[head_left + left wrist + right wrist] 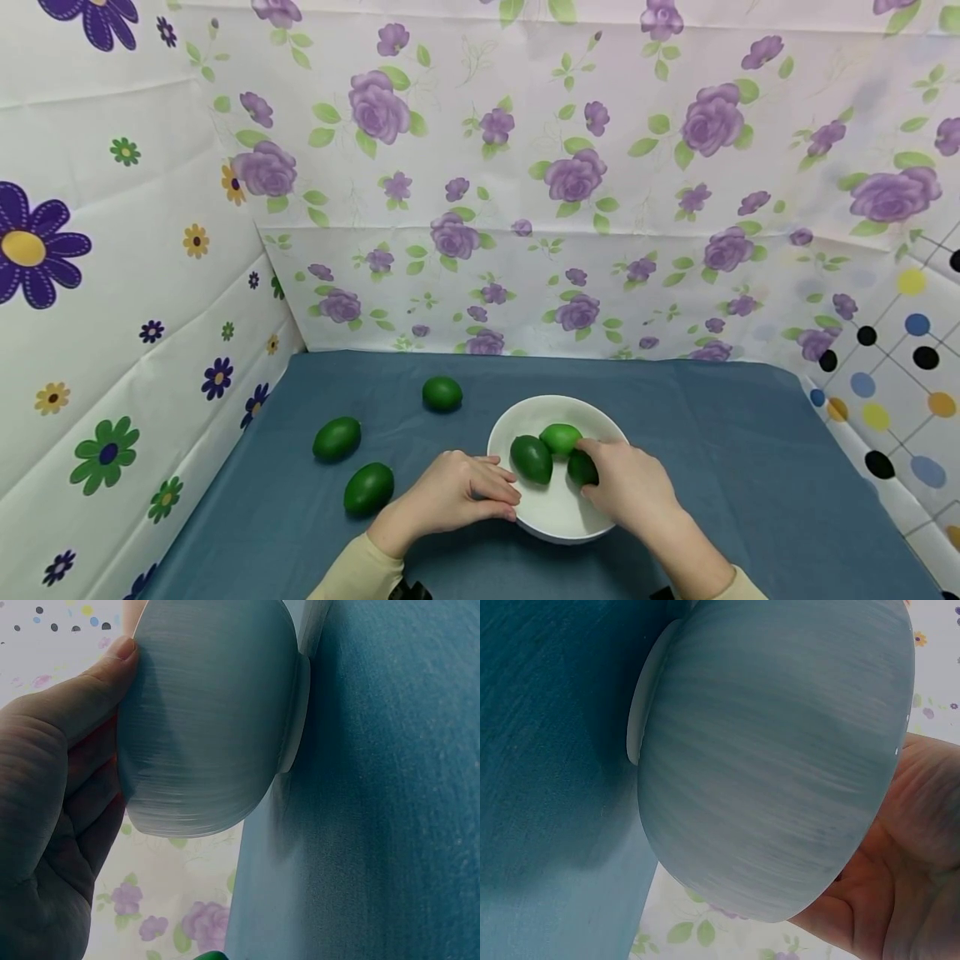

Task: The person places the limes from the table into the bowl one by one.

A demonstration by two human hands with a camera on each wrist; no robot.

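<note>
Nearby, three green fruits (369, 490) lie left of the bowl (558, 510).

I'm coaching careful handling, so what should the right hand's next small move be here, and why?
Probably the right hand should gently loosen its pinch on the dark green lime: the fruit is already inside the white bowl, and the left hand touches the rim, which should help keep the bowl steady.

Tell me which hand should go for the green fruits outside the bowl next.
Probably the left hand: it touches the left rim of the bowl, nearer the three loose fruits. The right hand is farther off, gripping a dark green fruit inside.
</note>
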